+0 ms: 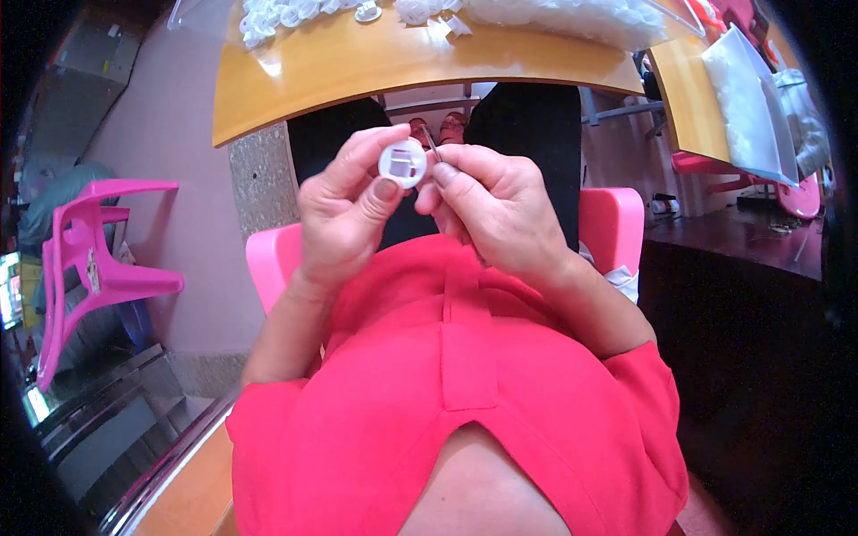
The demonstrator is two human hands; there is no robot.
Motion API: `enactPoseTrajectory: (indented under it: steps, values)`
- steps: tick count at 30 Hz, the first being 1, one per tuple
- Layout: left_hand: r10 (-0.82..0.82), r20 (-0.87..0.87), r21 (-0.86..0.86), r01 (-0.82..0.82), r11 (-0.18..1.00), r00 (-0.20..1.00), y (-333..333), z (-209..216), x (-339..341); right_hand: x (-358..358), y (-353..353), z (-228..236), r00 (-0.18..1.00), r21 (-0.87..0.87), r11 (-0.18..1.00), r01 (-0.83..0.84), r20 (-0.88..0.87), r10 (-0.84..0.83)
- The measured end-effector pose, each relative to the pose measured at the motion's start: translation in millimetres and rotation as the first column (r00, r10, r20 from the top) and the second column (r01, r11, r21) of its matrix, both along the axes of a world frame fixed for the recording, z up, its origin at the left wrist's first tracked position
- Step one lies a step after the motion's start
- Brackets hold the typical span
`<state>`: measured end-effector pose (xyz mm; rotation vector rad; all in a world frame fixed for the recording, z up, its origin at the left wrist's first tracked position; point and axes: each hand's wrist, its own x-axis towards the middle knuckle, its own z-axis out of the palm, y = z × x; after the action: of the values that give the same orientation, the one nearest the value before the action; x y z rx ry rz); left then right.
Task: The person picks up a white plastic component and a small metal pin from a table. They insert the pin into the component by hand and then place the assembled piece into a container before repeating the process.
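Note:
Between the thumb and fingers of my left hand (344,201) is a round white plastic part (402,164) with a rectangular opening in its middle. My right hand (500,205) is closed around a thin, pointed metal tool (431,139). Its tip points up and away, beside the right rim of the part. What kind of tool it is does not show clearly, as the fingers cover most of it. Both hands are close together above my lap, just short of the wooden table's (420,67) near edge.
On the table, a clear tray (192,11) holds many small white plastic parts (281,13). At the right, a white bin (751,116) of pale pieces rests on another wooden top. A pink plastic chair (103,255) lies tipped at the left. Pink armrests (612,219) flank me.

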<state>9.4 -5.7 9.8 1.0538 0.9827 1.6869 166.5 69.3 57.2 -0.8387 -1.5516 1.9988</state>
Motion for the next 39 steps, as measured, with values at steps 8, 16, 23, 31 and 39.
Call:
enactPoseTrajectory:
  steps: [8, 16, 23, 31, 39]
  values:
    - [-0.126, 0.193, 0.050, 0.118, 0.992, 0.973, 4.3, -4.5, -19.7, 11.5, 13.6, -5.0, 0.968, 0.740, 0.627, -0.244, 0.230, 0.105]
    - [-0.134, 0.081, 0.084, 0.127, 0.988, 0.988, 4.4, -3.0, -19.6, 11.2, 11.4, -8.3, 0.948, 0.800, 0.511, -0.314, 0.289, 0.130]
    - [-0.150, 0.071, 0.084, 0.144, 0.986, 0.986, 4.4, -3.9, -18.6, 11.4, 12.8, -8.5, 0.950, 0.795, 0.522, -0.310, 0.286, 0.129]
    - [-0.147, 0.179, 0.075, 0.135, 0.988, 0.973, 3.7, -6.0, -14.7, 5.5, 12.2, -6.5, 0.973, 0.628, 0.744, -0.230, 0.173, 0.155]
    - [-0.129, 0.216, 0.033, 0.125, 0.992, 0.968, 2.5, -13.0, -14.0, 5.2, 15.2, -8.2, 0.968, 0.356, 0.906, -0.230, 0.176, 0.177]
